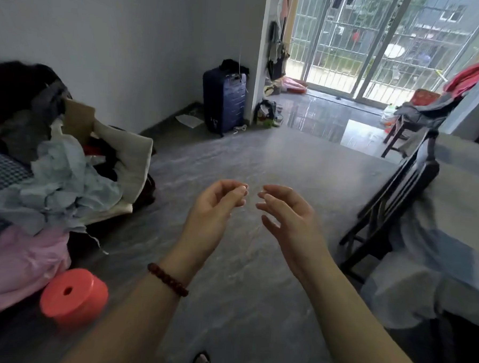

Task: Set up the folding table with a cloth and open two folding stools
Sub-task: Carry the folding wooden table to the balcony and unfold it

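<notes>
Holding both hands out in front of you, palms turned toward each other: left hand [214, 207] and right hand [289, 214] sit near one another, fingertips almost meeting but not touching. Each grip is loosely curled, fingers apart from the thumb, clamped on nothing that can be seen. A dark red bead bracelet [168, 279] rings your left wrist.

Below and beyond the grips: bare grey floor [261, 160].

Left of the left grip: a heap of crumpled cloths [57, 188], pale blue-grey over pink, piled on a surface I cannot identify. A round coral-red object with a centre hole [73, 294], possibly a collapsed stool, rests below that heap, close beside your left forearm.

Right of the right grip: a dark wooden chair [396, 189] stands against a tabletop draped in a pale cloth [459, 198].

Far ahead: a dark blue suitcase [224, 100] stands upright against the wall.
</notes>
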`<state>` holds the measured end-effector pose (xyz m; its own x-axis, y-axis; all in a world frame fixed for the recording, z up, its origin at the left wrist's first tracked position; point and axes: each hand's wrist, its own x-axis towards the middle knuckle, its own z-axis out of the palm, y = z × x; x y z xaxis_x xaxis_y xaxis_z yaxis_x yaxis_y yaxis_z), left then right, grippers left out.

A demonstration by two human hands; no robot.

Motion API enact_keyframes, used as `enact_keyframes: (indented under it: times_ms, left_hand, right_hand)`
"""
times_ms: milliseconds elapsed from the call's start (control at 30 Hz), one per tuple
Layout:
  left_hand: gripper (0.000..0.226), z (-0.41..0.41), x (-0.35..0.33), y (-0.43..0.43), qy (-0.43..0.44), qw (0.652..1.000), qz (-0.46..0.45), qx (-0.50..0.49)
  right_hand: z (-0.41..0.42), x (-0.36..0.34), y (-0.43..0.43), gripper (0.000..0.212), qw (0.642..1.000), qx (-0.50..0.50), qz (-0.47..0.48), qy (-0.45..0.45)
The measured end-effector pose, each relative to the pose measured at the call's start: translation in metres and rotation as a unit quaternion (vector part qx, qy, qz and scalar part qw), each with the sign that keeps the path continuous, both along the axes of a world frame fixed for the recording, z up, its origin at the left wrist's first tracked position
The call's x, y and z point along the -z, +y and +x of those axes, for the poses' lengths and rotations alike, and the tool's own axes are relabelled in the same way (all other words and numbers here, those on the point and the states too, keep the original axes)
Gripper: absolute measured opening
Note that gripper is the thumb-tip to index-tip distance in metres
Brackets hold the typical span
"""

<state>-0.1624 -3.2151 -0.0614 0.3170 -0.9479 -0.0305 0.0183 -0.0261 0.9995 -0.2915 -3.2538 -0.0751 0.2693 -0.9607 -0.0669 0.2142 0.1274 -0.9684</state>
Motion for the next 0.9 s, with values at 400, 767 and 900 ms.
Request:
enact_keyframes:
  times_ms: [400,767,900]
  left_hand:
    - [0.014,0.052,-0.001,-0.173,0.012,0.999,0.019,0.031]
    - [0.015,0.006,0.008,-0.41,-0.014,0.995,0.02,0.094]
    - [0.013,-0.025,-0.005,-0.494,-0.03,0.991,-0.008,0.131]
  right_hand:
    - [0.048,0.006,-0.163,0.011,0.999,0.037,0.003,0.034]
    - [0.004,0.006,-0.382,0.013,0.994,0.113,0.007,0.006]
    - [-0.028,-0.011,-0.462,0.012,0.989,0.144,-0.017,0.011]
